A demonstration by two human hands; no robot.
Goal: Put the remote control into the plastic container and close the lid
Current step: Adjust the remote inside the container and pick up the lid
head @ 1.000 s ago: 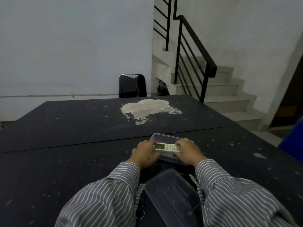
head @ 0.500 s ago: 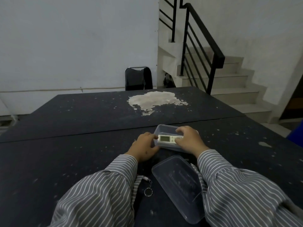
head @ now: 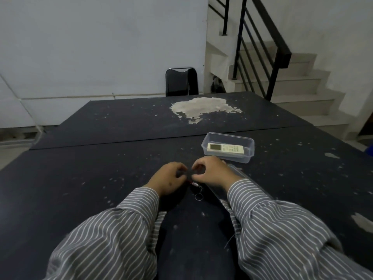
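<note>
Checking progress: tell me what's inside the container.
The remote lies flat inside the open container, screen up. No lid on it. What is under the remote cannot be seen.

A dark worktop [head: 101,158] with a pale worn patch [head: 203,108] is seen before a plain white wall [head: 101,47]. A black chair [head: 181,81] is placed behind it, beside a staircase [head: 298,89] with black railing [head: 262,43].

The big dark table [head: 101,158] has white chips and a large pale patch [head: 201,108] near its far edge. A clear box [head: 228,156] sits right of the middle. A clear lid [head: 238,173] and a small keyring [head: 197,189] lie nearer.
</note>
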